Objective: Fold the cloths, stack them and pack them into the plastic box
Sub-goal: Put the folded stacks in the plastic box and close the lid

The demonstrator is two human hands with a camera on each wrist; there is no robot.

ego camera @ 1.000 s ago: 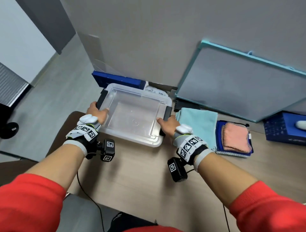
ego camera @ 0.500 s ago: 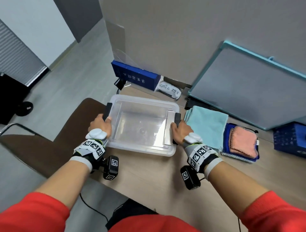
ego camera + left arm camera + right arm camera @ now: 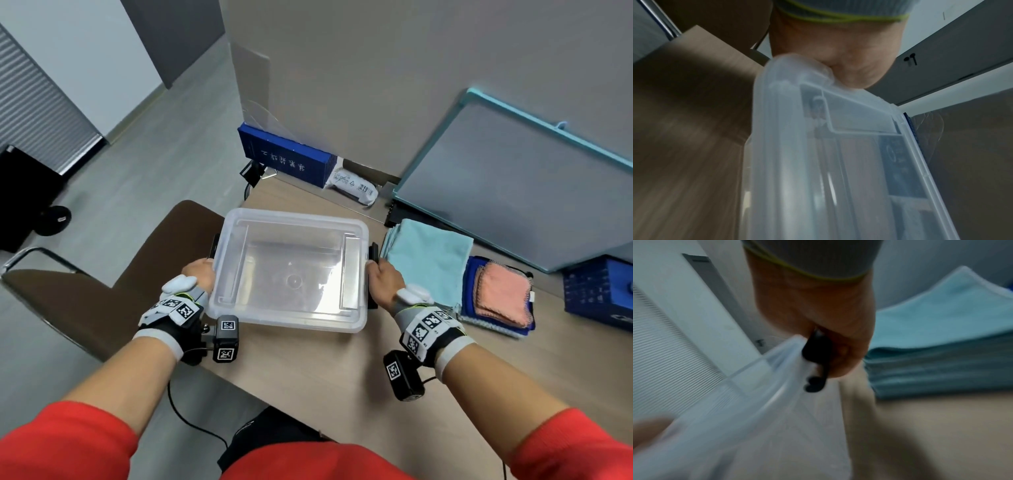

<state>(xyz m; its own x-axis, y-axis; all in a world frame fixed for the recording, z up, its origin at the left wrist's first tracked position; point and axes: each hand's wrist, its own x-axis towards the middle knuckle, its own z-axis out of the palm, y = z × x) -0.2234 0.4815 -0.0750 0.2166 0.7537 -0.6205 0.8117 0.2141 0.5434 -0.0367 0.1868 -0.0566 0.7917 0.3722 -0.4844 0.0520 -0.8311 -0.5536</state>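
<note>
Pale wood tabletop (image 3: 308,383) carries the plastic box (image 3: 291,318) at its left end, lidless with nothing inside. I have my left hand (image 3: 200,277) curled on its left side and my right hand (image 3: 383,284) wrapped round the black latch (image 3: 816,352) on the right. Just beside it lies the folded teal cloth (image 3: 428,260), then the pink cloth (image 3: 501,294) on a blue cloth (image 3: 471,291). I judge I'm positioning the box; next I set it down, let go, and load the stacks.

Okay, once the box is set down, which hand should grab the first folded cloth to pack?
Probably the right. The right hand grips the plastic box at the end beside the light blue cloth stack, with the pink cloth just beyond. The left hand would have to cross the box.
</note>
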